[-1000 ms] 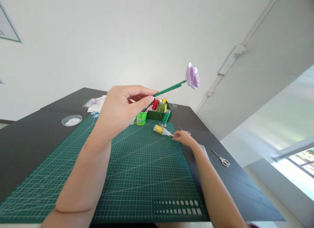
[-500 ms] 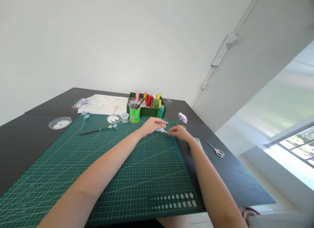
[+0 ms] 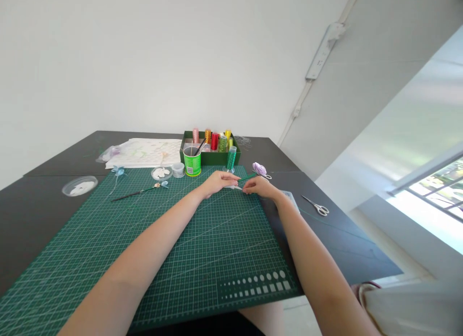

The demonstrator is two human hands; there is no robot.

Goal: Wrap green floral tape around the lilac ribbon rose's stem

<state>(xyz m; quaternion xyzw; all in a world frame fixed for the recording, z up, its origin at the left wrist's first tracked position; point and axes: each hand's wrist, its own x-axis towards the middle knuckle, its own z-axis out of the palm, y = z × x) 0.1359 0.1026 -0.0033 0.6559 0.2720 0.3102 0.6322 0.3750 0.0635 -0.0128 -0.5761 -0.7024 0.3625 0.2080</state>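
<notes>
just one flower (image 3: 259, 168), one bottle (image 3: 236, 188), two hands (image 3: 216, 182) (image 3: 259, 187)

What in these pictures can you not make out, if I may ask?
All in the head view:
White bottle: body mostly hidden by the left hand.
Right hand: too small to tell whether its grip touches the bottle's tip.
Pale case: partly covered by the right forearm.
Green can: print too small to read.
Window: cut off by the right edge.
</notes>
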